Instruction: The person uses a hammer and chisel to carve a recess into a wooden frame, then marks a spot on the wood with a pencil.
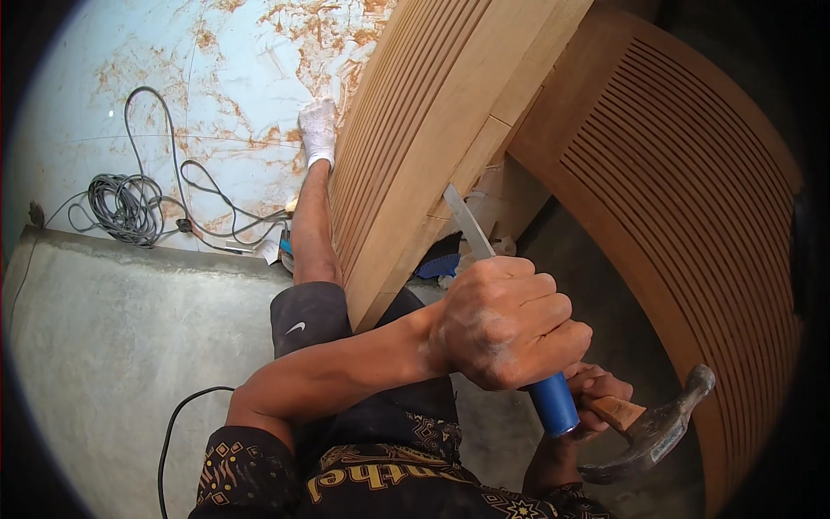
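My left hand [514, 324] is wrapped in a fist round the blue handle of a chisel [471, 225]. The flat metal blade slants up and away, its tip at the edge of a slatted wooden panel [467, 112], by a notch in that edge. Below and to the right, my right hand [596, 389] is closed on a claw hammer [661, 437] by its wooden handle, close to the head. The hammer head sits just right of the chisel's butt end, apart from it. Part of my right hand is hidden behind the left fist and the chisel handle.
The panel stands on edge by my leg, whose white-socked foot [318, 130] rests on a pale, dust-streaked board [233, 60]. A second slatted panel [596, 86] curves along the right. Coiled dark cable [125, 209] lies at left; a blue object [439, 266] is beneath the panel.
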